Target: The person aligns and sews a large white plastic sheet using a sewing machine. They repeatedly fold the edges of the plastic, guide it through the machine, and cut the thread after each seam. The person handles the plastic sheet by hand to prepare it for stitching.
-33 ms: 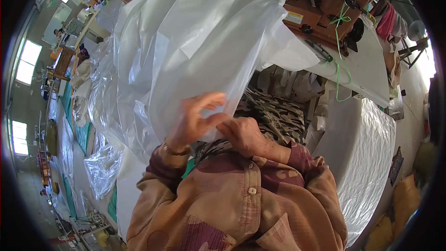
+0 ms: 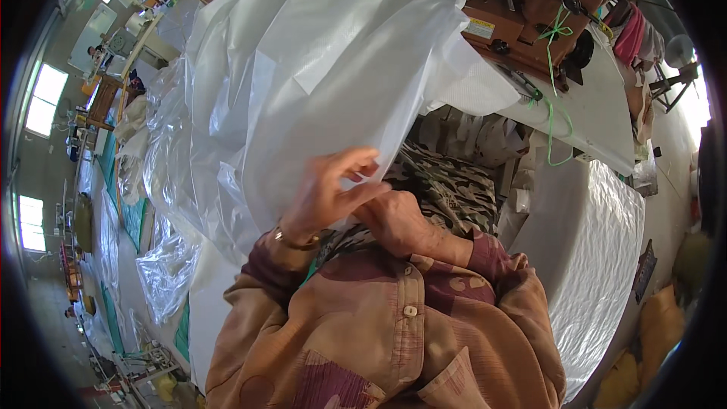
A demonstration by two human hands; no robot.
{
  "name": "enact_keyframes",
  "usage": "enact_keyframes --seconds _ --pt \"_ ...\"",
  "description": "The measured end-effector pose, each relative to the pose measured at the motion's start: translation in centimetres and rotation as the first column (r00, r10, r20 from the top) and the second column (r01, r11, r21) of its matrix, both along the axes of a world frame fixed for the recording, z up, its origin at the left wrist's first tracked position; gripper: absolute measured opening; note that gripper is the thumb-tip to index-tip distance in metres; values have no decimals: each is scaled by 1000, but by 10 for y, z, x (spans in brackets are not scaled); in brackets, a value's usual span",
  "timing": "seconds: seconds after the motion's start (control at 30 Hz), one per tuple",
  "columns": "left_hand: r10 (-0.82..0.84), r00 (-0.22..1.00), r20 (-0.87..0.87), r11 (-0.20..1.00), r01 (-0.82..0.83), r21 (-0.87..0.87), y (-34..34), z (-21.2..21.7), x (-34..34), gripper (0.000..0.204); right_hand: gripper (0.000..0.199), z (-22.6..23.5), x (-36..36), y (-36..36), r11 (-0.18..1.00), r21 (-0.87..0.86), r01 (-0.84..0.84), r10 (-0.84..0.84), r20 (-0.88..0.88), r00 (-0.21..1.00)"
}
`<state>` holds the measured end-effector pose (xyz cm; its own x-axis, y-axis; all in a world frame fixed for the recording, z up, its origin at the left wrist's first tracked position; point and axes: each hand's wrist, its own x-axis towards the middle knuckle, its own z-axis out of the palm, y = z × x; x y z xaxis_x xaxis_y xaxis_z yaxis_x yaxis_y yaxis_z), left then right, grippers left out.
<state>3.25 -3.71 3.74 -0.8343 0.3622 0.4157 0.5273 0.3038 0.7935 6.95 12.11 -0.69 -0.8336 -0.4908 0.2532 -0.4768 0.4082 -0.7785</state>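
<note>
A large translucent white plastic sheet (image 2: 326,106) spreads from the sewing machine (image 2: 503,11) down to my lap, wrinkled along its left side. My left hand (image 2: 333,189) is raised over the sheet's near edge, thumb and fingers apart, with nothing visible between them. Its thumb reaches across close to the knuckles of my right hand (image 2: 397,220). That hand is closed at the sheet's near right edge and seems to pinch it; its fingertips are hidden. Below the hands, camouflage cloth (image 2: 439,182) covers my lap.
Green cord (image 2: 560,117) hangs from the brown machine over its pale table (image 2: 583,121). A stack of white sheeting (image 2: 587,257) stands at my right. Crumpled clear plastic (image 2: 170,269) lies to the left, with benches and windows beyond.
My left hand has shifted slightly right, bringing its thumb over the right hand's knuckles. My right hand and the sheet look almost unchanged.
</note>
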Motion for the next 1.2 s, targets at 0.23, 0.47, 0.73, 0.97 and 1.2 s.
enact_keyframes --seconds 0.23,0.47,0.73,0.97,1.2 --pt "92 949 301 996 -85 -37 13 -15 -25 10 33 -5 -15 14 995 -73 62 -61 16 998" --pt "-60 877 476 930 -124 346 12 -21 -28 14 33 -25 -52 16 549 -667 505 -167 504 847" --pt "-168 837 521 833 -163 529 18 -6 -31 19 27 -42 -63 1 649 -652 392 -15 504 863" --pt "-68 867 493 895 -165 415 16 -9 -38 17 26 -19 -67 10 470 -790 395 -469 155 869" --pt "108 973 205 957 -158 244 29 -3 -24 15 67 3 -88 -3 777 -528 343 -571 -361 737"
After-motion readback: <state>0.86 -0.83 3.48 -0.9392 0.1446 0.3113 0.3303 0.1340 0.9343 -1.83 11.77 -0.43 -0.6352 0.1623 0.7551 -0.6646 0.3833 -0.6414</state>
